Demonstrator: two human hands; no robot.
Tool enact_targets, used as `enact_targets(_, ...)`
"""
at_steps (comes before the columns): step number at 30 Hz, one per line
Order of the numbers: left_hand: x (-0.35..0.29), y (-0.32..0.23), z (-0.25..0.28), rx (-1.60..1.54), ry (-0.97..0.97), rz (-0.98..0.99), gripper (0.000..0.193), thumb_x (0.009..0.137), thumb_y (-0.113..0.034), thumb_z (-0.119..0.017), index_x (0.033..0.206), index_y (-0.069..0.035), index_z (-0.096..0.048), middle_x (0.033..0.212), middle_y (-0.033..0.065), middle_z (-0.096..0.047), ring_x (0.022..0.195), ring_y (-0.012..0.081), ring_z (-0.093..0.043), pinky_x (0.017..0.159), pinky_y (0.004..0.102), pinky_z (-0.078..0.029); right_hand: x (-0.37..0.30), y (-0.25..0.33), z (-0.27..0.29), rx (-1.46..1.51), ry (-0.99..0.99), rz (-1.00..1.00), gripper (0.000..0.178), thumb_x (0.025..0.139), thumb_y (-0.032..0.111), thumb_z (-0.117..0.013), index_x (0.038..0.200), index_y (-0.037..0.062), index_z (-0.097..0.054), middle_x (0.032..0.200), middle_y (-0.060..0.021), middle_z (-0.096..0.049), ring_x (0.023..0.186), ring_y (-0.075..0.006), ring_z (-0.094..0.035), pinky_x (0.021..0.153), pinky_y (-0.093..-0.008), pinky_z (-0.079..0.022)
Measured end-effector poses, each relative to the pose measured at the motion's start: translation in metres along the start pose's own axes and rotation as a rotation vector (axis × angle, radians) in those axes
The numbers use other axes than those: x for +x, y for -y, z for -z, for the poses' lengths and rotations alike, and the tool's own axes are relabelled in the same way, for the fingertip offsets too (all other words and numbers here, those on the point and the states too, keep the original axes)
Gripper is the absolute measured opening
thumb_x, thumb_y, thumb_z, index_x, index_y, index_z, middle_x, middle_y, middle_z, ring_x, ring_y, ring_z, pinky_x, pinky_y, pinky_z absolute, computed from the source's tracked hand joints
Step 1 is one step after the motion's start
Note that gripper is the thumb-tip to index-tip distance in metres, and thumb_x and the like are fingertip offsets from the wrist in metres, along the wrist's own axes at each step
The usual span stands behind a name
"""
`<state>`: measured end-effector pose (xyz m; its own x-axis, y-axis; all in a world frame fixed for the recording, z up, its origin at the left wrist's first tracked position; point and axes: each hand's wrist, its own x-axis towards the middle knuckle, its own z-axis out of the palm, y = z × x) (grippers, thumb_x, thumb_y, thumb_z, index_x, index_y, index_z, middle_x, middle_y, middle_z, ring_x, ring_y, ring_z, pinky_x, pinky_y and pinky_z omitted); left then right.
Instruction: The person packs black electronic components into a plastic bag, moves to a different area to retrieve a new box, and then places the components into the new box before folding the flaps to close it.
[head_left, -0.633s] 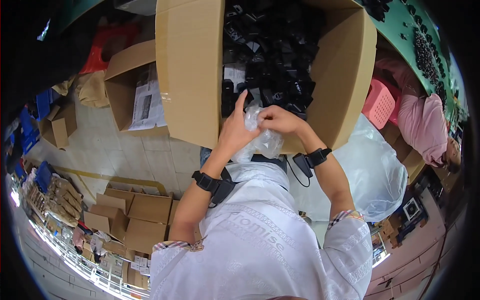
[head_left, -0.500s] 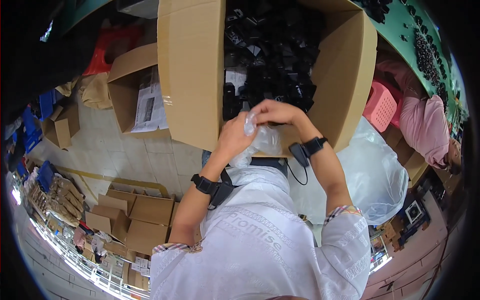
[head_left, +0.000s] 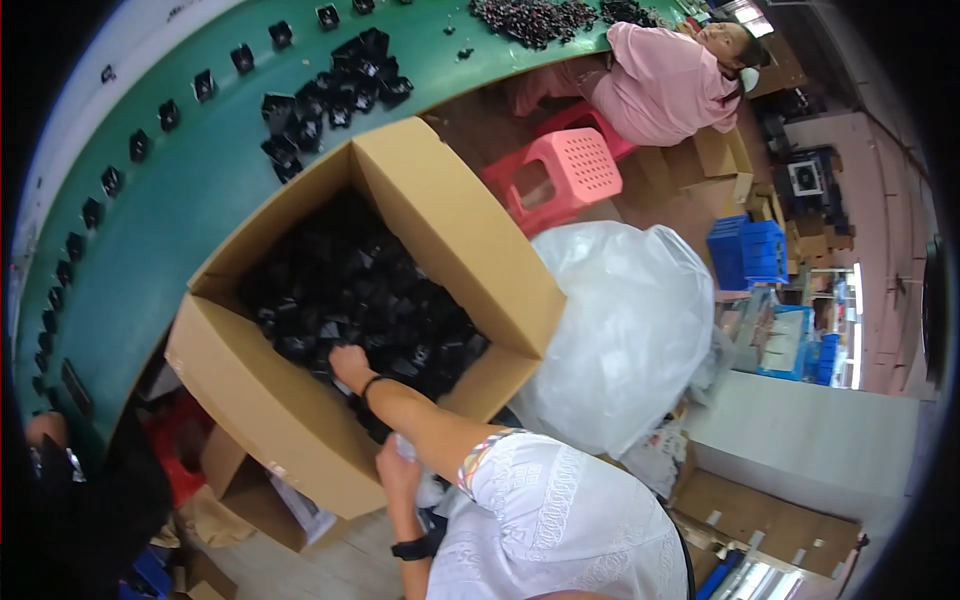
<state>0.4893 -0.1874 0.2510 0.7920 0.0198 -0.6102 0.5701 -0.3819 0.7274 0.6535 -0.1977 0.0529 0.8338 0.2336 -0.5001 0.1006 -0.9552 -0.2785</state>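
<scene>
Beside the green tabletop, black pieces in the carton lie just beyond the nearer right hand, whose grip I cannot tell, while the left hand pinches crumpled plastic.

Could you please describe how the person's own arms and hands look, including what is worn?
The right arm has a short white patterned fabric sleeve with a multicoloured checked cuff and a black wrist strap. The left arm wears a black wristband; its sleeve is not clearly visible. The right hand and left hand wear no gloves.
</scene>
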Motion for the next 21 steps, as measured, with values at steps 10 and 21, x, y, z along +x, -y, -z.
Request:
enact_targets(10, 0.002, 0.011, 0.007, -0.018, 0.100, -0.182, 0.035, 0.071, -0.004, -0.061, 0.106, -0.001, -0.065, 0.098, 0.0241, -0.067, 0.096, 0.0404, -0.065, 0.083, 0.0419, -0.051, 0.010, -0.008, 0.028, -0.061, 0.110, 0.251, 0.019, 0.084, 0.024, -0.061, 0.092, 0.0137, -0.075, 0.096, -0.0088, -0.073, 0.089, -0.0261, -0.071, 0.071, -0.0383, -0.055)
enact_targets(21, 0.005, -0.032, 0.008, 0.384, 0.353, -0.077, 0.037, 0.072, -0.021, -0.071, 0.105, -0.005, -0.068, 0.099, 0.0216, -0.069, 0.098, 0.0388, -0.065, 0.082, 0.0415, -0.051, -0.036, -0.038, 0.087, 0.943, -0.155, 0.109, 0.021, 0.064, 0.018, -0.066, 0.056, 0.0011, -0.057, 0.056, -0.0176, -0.057, 0.055, -0.0306, -0.061, 0.053, -0.0396, -0.047)
